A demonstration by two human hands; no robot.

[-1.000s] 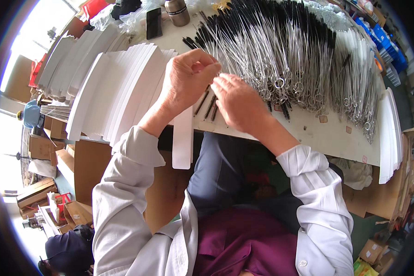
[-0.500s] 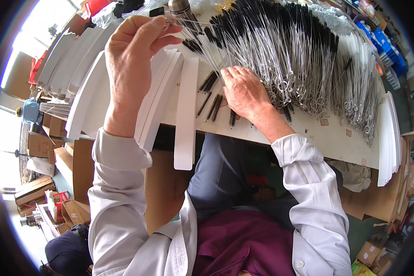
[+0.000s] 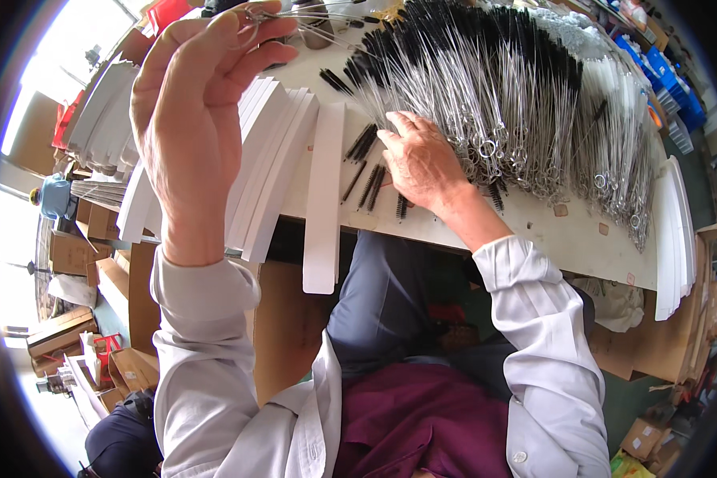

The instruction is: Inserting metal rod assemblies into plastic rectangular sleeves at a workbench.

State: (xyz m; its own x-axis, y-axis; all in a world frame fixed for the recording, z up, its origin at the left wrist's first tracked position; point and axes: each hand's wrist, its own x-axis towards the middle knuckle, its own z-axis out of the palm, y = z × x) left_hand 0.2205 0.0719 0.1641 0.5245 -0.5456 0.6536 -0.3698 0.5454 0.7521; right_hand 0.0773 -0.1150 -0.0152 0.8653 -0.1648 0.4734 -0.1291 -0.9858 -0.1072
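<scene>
Raised at the upper left, my left hand point(image 3: 195, 119) pinches the looped ends of several thin wire brushes point(image 3: 314, 16); their wires point right toward small black bristle heads. My right hand point(image 3: 426, 162) is low over the table, its fingers curled around the lower wires of a few brushes point(image 3: 366, 97) at the left side of a large pile. Its fingertips are partly hidden. That pile of wire brushes point(image 3: 486, 95) has black bristles at the far end and ring loops at the near end. Short black brushes point(image 3: 370, 187) lie loose left of my right hand.
Long white cardboard strips point(image 3: 323, 199) lie on the table point(image 3: 550, 231), one overhanging its front edge. More white strips point(image 3: 673, 239) stand at the right edge. A metal bottle point(image 3: 314, 32) stands at the back. Cardboard boxes point(image 3: 75, 251) fill the left side; blue bins point(image 3: 669, 80) sit far right.
My left hand has moved left and closer, carrying the wire brushes away from the pile. My right hand has barely shifted and stays at the pile's left side.
</scene>
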